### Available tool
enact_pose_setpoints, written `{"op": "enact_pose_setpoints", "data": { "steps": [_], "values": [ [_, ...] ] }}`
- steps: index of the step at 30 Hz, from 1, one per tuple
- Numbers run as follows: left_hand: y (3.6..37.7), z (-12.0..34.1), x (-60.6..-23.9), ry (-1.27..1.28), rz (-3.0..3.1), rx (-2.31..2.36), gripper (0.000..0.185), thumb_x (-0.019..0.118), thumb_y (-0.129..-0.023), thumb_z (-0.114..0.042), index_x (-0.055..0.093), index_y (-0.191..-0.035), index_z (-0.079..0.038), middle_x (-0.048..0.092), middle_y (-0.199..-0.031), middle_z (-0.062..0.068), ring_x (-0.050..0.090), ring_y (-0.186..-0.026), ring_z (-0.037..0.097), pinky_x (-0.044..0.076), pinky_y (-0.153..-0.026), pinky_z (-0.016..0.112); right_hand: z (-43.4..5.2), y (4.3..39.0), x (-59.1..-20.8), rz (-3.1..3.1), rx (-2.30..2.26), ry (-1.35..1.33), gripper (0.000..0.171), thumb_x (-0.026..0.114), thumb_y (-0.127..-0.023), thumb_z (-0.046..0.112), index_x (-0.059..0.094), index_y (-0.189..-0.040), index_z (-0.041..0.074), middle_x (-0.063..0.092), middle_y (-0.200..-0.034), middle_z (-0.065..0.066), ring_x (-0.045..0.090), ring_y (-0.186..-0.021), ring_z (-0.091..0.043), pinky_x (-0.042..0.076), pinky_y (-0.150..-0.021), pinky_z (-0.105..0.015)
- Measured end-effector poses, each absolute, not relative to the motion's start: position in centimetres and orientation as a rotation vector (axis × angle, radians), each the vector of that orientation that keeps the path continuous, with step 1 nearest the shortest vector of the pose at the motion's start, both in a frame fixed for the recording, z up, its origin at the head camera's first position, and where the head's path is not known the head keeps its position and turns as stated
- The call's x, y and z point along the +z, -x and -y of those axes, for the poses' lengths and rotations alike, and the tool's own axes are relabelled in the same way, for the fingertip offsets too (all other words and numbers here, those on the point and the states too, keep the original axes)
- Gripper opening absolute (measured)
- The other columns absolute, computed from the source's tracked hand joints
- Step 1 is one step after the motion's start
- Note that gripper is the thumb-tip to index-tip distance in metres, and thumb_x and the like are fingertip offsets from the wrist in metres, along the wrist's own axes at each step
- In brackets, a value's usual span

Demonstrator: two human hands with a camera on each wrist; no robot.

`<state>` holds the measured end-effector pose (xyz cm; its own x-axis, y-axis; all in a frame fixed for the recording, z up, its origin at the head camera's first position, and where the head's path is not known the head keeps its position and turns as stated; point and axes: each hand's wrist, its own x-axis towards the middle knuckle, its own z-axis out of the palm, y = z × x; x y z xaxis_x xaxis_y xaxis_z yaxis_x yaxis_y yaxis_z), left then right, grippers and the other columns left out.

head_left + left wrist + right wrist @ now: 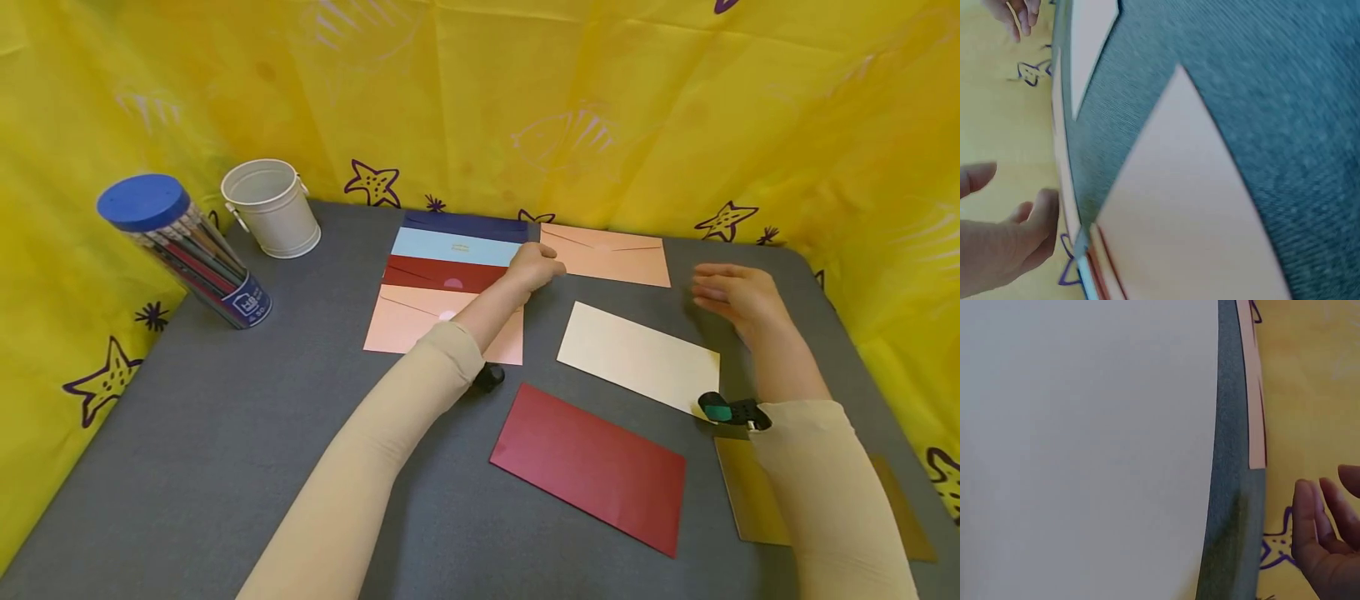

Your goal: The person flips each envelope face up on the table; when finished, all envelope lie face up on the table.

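Stepped row: beneath and left of the left hand, we find navy, pale-blue, dark-red and peach paper envelopes overlapping, presumably so each colour shows.
Left hand: loosely bent fingers, gripping nothing, at the row's right edge.
Right hand: relaxed fingers, likewise holding nothing, apart from the cream paper rectangle nearby, perhaps to avoid disturbing it.
Lone peach paper envelope: flat, between both hands.
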<state>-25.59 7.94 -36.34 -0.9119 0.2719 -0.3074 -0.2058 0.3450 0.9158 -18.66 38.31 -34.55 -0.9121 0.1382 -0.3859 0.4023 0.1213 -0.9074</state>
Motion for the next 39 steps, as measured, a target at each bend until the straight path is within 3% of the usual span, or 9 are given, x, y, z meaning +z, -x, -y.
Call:
{"op": "enact_pose_setpoints", "data": {
  "steps": [4, 7, 12, 14, 17, 21, 25, 30, 39],
  "values": [
    [24.8, -8.4, -35.7, -0.1, -2.006, 1.56, 0.057, 0.061, -0.092, -0.007, 0.042, -0.145, 0.004, 0.044, -0.152, 0.017, 0.055, -0.131, 0.031, 0.047, -0.111, 0.035, -38.9, 17.4, -34.4, -2.199, -1.827, -0.489, 0.01, 0.061, -0.097, 0.024, 0.067, -0.096, 0.032, 0.065, -0.093, 0.021, 0.067, -0.086, 0.0, 0.057, -0.076, -0.015],
    [24.1, -8.5, -35.4, -0.093, -1.918, 1.538, 0.059, 0.063, -0.092, -0.006, 0.041, -0.145, 0.004, 0.045, -0.151, 0.018, 0.053, -0.134, 0.031, 0.047, -0.111, 0.034, -39.4, 16.3, -34.4, -2.239, -1.74, -0.429, 0.01, 0.056, -0.1, 0.025, 0.064, -0.104, 0.028, 0.064, -0.092, 0.025, 0.066, -0.086, 0.002, 0.058, -0.076, -0.016],
    [22.9, -8.3, -35.3, -0.083, -1.843, 1.5, 0.06, 0.063, -0.092, -0.005, 0.04, -0.146, 0.003, 0.044, -0.152, 0.017, 0.048, -0.137, 0.032, 0.044, -0.114, 0.037, -40.2, 14.5, -34.6, -2.399, -1.441, -0.333, 0.041, 0.047, -0.104, 0.03, 0.045, -0.138, 0.007, 0.057, -0.093, 0.036, 0.063, -0.087, 0.011, 0.057, -0.08, -0.015],
    [22.5, -8.1, -35.3, -0.086, -1.826, 1.491, 0.06, 0.063, -0.091, -0.005, 0.039, -0.146, 0.003, 0.043, -0.153, 0.017, 0.047, -0.137, 0.032, 0.043, -0.115, 0.038, -40.6, 13.9, -34.6, -2.426, -1.367, -0.312, 0.054, 0.047, -0.104, 0.031, 0.036, -0.144, -0.004, 0.056, -0.092, 0.037, 0.063, -0.086, 0.011, 0.057, -0.079, -0.014],
    [22.0, -7.9, -35.4, -0.095, -1.814, 1.479, 0.059, 0.063, -0.091, -0.005, 0.041, -0.146, 0.004, 0.044, -0.152, 0.017, 0.05, -0.132, 0.03, 0.043, -0.114, 0.039, -41.2, 13.1, -34.7, -2.436, -1.292, -0.293, 0.062, 0.05, -0.103, 0.029, 0.032, -0.143, -0.014, 0.056, -0.089, 0.037, 0.064, -0.083, 0.01, 0.057, -0.076, -0.015],
    [21.5, -7.7, -35.7, -0.095, -1.805, 1.462, 0.056, 0.062, -0.092, -0.005, 0.044, -0.144, 0.005, 0.045, -0.151, 0.016, 0.051, -0.12, 0.026, 0.044, -0.112, 0.038, -42.0, 12.4, -34.9, -2.388, -1.216, -0.272, 0.057, 0.051, -0.103, 0.025, 0.039, -0.137, -0.018, 0.06, -0.087, 0.032, 0.065, -0.082, 0.006, 0.058, -0.075, -0.017],
    [21.2, -7.6, -35.8, -0.103, -1.809, 1.439, 0.056, 0.062, -0.092, -0.005, 0.044, -0.144, 0.004, 0.045, -0.152, 0.016, 0.052, -0.123, 0.027, 0.045, -0.111, 0.038, -42.4, 12.0, -35.2, -2.291, -1.154, -0.281, 0.048, 0.049, -0.104, 0.023, 0.049, -0.128, -0.018, 0.064, -0.09, 0.02, 0.066, -0.083, 0.001, 0.059, -0.078, -0.02],
    [20.9, -7.4, -35.9, -0.108, -1.811, 1.427, 0.055, 0.062, -0.092, -0.005, 0.045, -0.144, 0.004, 0.044, -0.153, 0.013, 0.053, -0.118, 0.025, 0.047, -0.105, 0.036, -42.6, 11.4, -35.3, -2.238, -1.073, -0.301, 0.051, 0.048, -0.104, 0.027, 0.05, -0.127, -0.019, 0.068, -0.093, 0.008, 0.067, -0.083, -0.002, 0.059, -0.079, -0.022],
    [20.5, -7.0, -36.0, -0.113, -1.783, 1.419, 0.055, 0.059, -0.094, -0.003, 0.041, -0.145, 0.005, 0.043, -0.154, 0.015, 0.05, -0.136, 0.031, 0.043, -0.113, 0.04, -41.9, 10.6, -35.4, -2.16, -1.09, -0.383, 0.028, 0.051, -0.102, 0.028, 0.07, -0.099, 0.007, 0.07, -0.077, 0.011, 0.068, -0.071, -0.004, 0.06, -0.074, -0.023]
  ]
}}
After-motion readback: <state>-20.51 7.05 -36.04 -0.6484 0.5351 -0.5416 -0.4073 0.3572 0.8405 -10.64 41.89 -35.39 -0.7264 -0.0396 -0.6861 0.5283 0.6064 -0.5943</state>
